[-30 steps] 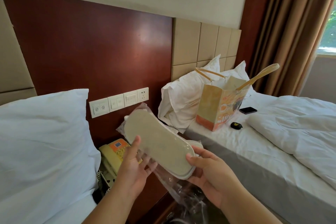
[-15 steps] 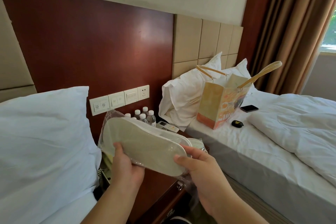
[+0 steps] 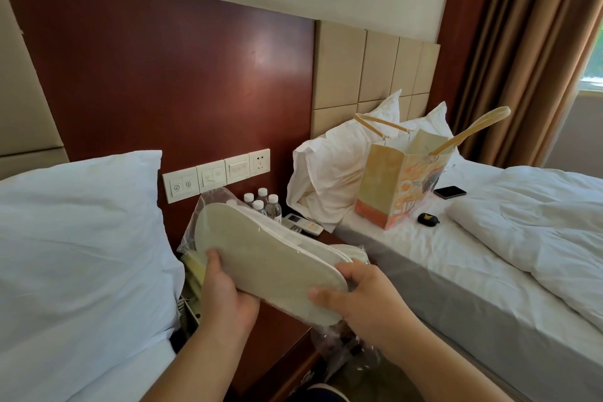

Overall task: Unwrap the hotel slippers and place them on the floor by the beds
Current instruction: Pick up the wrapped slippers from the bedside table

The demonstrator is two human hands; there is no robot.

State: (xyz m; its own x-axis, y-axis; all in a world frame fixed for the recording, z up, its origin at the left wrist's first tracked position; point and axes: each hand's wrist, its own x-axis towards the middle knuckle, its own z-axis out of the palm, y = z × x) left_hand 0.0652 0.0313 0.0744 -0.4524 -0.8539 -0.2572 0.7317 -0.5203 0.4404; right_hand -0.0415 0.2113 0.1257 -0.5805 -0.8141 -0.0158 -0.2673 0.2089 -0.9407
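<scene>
Lowered since before, slippers (image 3: pixel 261 254) are gripped endwise by left hand (image 3: pixel 225 297) and right hand (image 3: pixel 362 300); light, floppy; wrapper (image 3: pixel 215 201) slippery.

Cream slippers (image 3: pixel 270 258), clear wrapper (image 3: pixel 215 197), white pillow (image 3: pixel 81 238), orange-patterned paper bag (image 3: pixel 391 192), dark red headboard panel (image 3: pixel 163 81), brown curtain (image 3: pixel 528 42)

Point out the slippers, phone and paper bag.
slippers (image 3: pixel 277 268), head view, upturned sole of the top slipper.
phone (image 3: pixel 449 191), head view, middle of its dark face.
paper bag (image 3: pixel 381 192), head view, left side panel.
</scene>
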